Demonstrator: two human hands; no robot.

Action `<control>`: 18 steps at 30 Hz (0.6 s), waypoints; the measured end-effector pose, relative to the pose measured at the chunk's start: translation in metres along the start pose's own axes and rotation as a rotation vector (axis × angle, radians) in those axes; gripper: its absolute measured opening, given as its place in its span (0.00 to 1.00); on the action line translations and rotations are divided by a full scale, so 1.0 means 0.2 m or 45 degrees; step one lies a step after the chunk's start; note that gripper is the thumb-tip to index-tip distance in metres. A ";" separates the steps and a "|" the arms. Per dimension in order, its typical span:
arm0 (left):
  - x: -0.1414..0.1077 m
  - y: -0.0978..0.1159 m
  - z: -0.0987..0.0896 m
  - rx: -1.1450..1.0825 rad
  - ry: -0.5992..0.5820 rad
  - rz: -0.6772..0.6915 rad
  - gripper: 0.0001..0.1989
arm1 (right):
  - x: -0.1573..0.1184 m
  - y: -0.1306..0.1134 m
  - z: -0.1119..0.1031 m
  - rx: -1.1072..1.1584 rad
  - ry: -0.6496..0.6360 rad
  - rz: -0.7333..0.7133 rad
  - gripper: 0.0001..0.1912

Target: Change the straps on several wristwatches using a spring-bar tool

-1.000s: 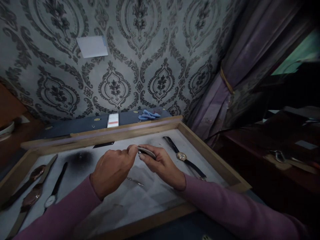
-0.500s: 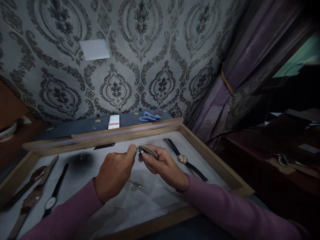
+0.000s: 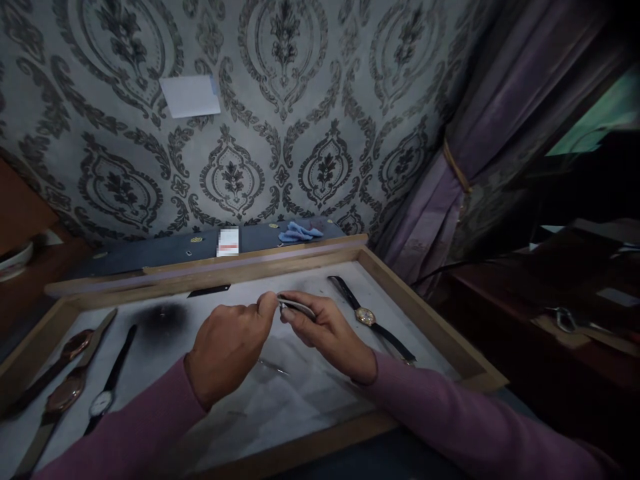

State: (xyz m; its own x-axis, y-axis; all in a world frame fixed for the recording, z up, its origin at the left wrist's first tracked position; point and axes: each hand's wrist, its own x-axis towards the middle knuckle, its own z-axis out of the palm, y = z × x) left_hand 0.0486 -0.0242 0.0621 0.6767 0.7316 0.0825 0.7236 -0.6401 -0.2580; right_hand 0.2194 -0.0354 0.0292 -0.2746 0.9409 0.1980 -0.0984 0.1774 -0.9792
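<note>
My right hand (image 3: 330,333) is closed on a thin grey curved piece (image 3: 300,307), pinching it between thumb and fingers; the frames do not show exactly what it is. A small shiny bit shows at its left end. My left hand (image 3: 233,343) is closed right against that end, and what its fingertips grip is hidden. Below the hands, a thin metal tool (image 3: 273,367) lies on the white sheet. To the right of my right hand lies a watch (image 3: 365,316) with a gold case and black strap.
A wooden-rimmed tray (image 3: 434,320) surrounds the work area. At its left lie a white-dialled watch (image 3: 101,403) and two brown-cased watches (image 3: 66,393). A flat black strip (image 3: 209,291) lies near the back rim. Behind are a phone (image 3: 229,242) and a blue cloth (image 3: 300,232).
The grey piece has tilted flatter, so less of its dark inner side shows. My left fingertips have shifted slightly right, and the fingers of my right hand are drawn closer around the piece.
</note>
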 end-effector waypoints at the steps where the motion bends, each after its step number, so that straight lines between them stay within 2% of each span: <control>1: 0.00 0.01 -0.01 0.015 -0.023 -0.005 0.14 | 0.00 0.00 0.00 -0.009 0.002 -0.008 0.20; 9: 0.01 0.04 -0.02 0.085 -0.121 -0.073 0.13 | 0.00 0.00 0.00 -0.042 -0.006 -0.018 0.20; 18: -0.01 -0.02 0.00 -0.117 0.129 -0.066 0.10 | 0.01 0.00 -0.01 0.027 -0.060 0.027 0.21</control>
State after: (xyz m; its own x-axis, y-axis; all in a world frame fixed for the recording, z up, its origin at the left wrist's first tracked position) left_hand 0.0445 -0.0240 0.0625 0.6451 0.7397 0.1915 0.7641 -0.6244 -0.1621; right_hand 0.2210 -0.0335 0.0293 -0.3218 0.9296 0.1798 -0.1122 0.1511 -0.9821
